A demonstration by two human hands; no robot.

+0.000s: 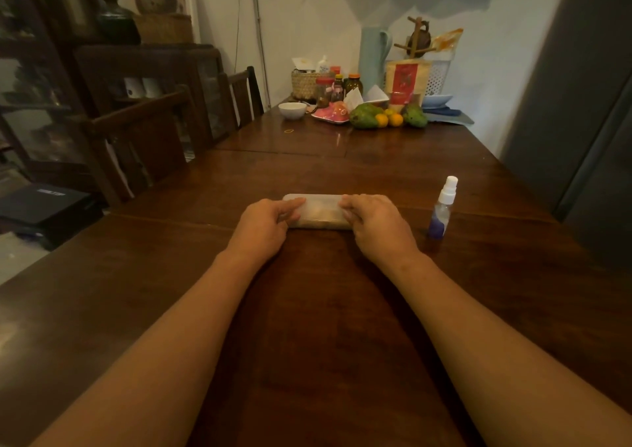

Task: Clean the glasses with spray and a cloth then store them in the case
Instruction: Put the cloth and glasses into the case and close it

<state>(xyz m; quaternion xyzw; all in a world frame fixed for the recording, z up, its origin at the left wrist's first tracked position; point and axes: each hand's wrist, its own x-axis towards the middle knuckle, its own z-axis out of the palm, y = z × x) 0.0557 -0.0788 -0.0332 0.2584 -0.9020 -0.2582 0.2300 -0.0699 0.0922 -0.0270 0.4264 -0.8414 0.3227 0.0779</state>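
Both your hands grip the frosted translucent oblong plastic case (321,211), one at each end. Your left hand (265,222) curls round the left end, forefinger on top; your right hand (372,222) wraps the right end. Case lies flat, lid down, on the dark brown wooden table (325,309), straight ahead. Something pale shows through; can't tell what. Small clear spray bottle with white cap (443,208) stands upright near your right hand, not touching. White bowl (292,109) and green-and-orange fruit (364,118) at far end.
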